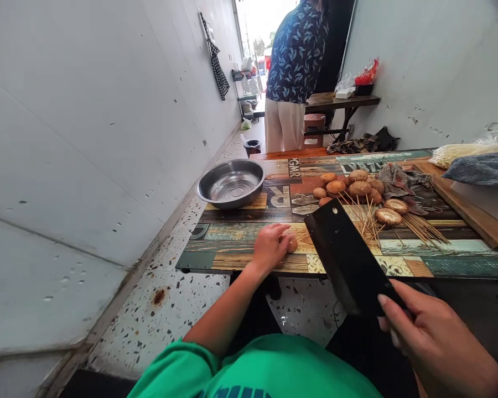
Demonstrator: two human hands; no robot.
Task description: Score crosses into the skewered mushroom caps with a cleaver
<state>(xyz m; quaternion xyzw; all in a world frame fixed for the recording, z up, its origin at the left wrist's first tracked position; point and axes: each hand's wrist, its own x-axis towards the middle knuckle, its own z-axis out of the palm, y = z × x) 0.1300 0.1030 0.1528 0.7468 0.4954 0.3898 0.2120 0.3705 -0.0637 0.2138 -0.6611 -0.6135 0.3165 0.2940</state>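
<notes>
white walls (scuffed) | speckled floor | bright doorway | back table

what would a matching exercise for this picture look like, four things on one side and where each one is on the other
1. Cleaver
2. Bowl
3. Checked cloth
4. Skewers

A. Beside the mushrooms
B. Hanging on the wall
C. In the right hand
D. At the table's left end

Pairs: 1-C, 2-D, 3-B, 4-A

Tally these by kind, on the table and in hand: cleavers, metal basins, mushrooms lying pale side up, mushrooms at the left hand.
Cleaver: 1
Metal basin: 1
Mushrooms lying pale side up: 2
Mushroom at the left hand: 1
Total: 5
</notes>
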